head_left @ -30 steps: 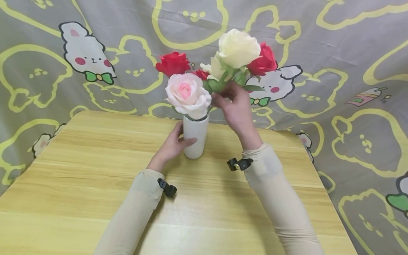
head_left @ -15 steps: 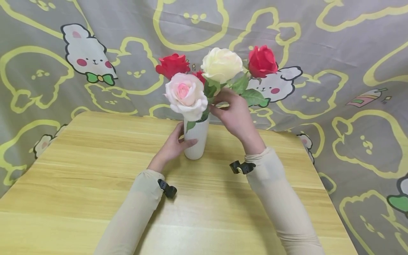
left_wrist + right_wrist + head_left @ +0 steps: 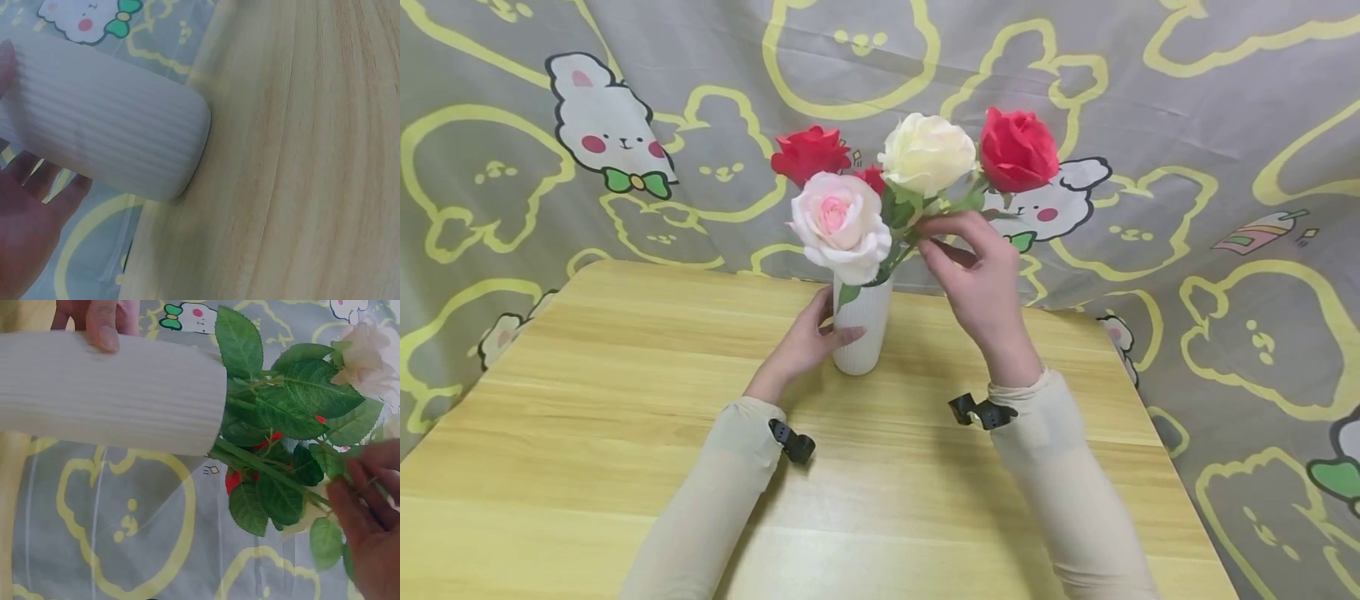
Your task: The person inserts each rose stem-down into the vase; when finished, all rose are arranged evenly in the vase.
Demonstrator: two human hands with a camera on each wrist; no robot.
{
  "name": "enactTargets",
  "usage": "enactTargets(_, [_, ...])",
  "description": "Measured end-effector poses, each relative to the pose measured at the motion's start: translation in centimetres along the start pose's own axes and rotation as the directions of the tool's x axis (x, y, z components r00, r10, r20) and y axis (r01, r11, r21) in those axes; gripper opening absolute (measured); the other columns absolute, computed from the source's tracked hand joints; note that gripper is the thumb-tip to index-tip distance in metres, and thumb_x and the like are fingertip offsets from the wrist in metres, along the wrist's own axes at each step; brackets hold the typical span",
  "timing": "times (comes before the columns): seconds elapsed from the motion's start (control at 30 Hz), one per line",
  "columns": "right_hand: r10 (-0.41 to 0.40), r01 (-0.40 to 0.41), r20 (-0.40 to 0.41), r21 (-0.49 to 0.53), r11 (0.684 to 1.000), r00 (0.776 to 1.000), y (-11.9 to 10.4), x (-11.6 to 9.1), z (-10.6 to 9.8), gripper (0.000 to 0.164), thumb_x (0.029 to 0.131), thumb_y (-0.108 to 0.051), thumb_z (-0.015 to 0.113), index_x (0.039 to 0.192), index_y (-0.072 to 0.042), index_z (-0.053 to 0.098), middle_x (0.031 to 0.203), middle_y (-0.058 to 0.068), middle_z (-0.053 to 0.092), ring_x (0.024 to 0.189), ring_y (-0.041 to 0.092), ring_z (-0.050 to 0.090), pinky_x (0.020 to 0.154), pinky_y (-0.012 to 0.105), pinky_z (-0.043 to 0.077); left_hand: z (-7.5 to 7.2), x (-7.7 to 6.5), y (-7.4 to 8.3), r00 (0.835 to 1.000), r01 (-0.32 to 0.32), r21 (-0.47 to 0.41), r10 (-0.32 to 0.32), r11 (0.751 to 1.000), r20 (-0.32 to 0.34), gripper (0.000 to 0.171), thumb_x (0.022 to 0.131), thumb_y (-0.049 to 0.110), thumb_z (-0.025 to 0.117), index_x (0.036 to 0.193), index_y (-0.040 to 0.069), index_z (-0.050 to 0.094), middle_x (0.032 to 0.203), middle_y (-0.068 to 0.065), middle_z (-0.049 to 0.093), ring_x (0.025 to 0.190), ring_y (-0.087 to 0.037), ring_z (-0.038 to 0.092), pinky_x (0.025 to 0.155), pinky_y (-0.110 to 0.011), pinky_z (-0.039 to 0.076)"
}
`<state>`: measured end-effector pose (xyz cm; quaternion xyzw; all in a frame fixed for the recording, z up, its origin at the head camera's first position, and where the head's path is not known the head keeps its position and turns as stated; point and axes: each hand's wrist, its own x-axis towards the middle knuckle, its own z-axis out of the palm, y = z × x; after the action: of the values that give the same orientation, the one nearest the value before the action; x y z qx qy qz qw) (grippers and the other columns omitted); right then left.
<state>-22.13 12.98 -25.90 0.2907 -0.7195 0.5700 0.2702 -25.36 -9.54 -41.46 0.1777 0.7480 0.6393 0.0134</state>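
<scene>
A white ribbed vase (image 3: 861,333) stands upright on the table with several roses in it. My left hand (image 3: 808,337) grips its side, thumb across the front; the left wrist view shows the fingers (image 3: 69,197) around the vase's lower face. My right hand (image 3: 981,275) pinches a green rose stem (image 3: 269,469) just above the vase mouth; which bloom it bears is hard to tell. Close by are a pale yellow rose (image 3: 928,154) and a red rose (image 3: 1018,150). A pink-white rose (image 3: 838,225) leans forward, another red rose (image 3: 810,154) behind it.
The wooden table (image 3: 587,433) reaches back to a grey curtain (image 3: 700,50) printed with cartoon bears and rabbits. The vase stands close to the table's far edge. Green leaves (image 3: 319,394) spread around the vase mouth.
The pale yellow rose has come down and left into the vase. My right hand has shifted lower and to the right, and the right red rose has tipped slightly nearer. My left hand stays put.
</scene>
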Motion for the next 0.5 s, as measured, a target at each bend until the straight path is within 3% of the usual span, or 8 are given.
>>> enactTargets(0.13, [-0.073,0.078,-0.11,0.039,0.996,0.991,0.6,-0.9,-0.1,0.013,0.086,0.008,0.066,0.098,0.007,0.071,0.102,0.014,0.069,0.1,0.022,0.064,0.085,0.038,0.057,-0.1,0.0,0.3,1.0,0.007,0.003,-0.007,1.0,0.011,0.078,0.089,0.017,0.076,0.152,0.012,0.03,0.149,-0.014,0.04,0.136,-0.027,0.038,0.11,-0.044,0.036])
enactTargets(0.3, [-0.13,0.139,-0.192,0.034,0.99,0.973,1.9,-2.2,0.0,0.014,0.087,0.006,0.064,0.1,0.008,0.068,0.105,0.012,0.067,0.101,0.027,0.062,0.084,0.038,0.057,-0.5,-0.1,0.9,1.0,0.01,0.04,-0.01,0.999,0.019,0.076,0.088,0.017,0.076,0.15,0.01,0.033,0.148,-0.013,0.041,0.134,-0.027,0.04,0.111,-0.043,0.034])
enactTargets(0.4, [-0.103,0.12,-0.236,0.062,0.991,0.966,2.7,-3.0,0.2,0.017,0.085,0.006,0.065,0.102,0.01,0.065,0.106,0.011,0.065,0.104,0.028,0.059,0.084,0.037,0.056,-0.8,-0.1,1.1,1.0,-0.002,0.082,0.0,0.997,0.026,0.075,0.088,0.02,0.076,0.15,0.009,0.035,0.148,-0.012,0.042,0.135,-0.028,0.039,0.113,-0.044,0.031])
enactTargets(0.5, [-0.024,0.04,-0.209,0.077,0.996,0.978,3.5,-3.8,0.4,0.021,0.085,0.007,0.065,0.105,0.011,0.063,0.107,0.015,0.064,0.105,0.027,0.059,0.084,0.036,0.055,-1.1,-0.3,1.4,1.0,-0.009,0.11,0.006,0.994,0.03,0.073,0.089,0.022,0.075,0.149,0.008,0.036,0.147,-0.012,0.042,0.134,-0.03,0.039,0.113,-0.045,0.031])
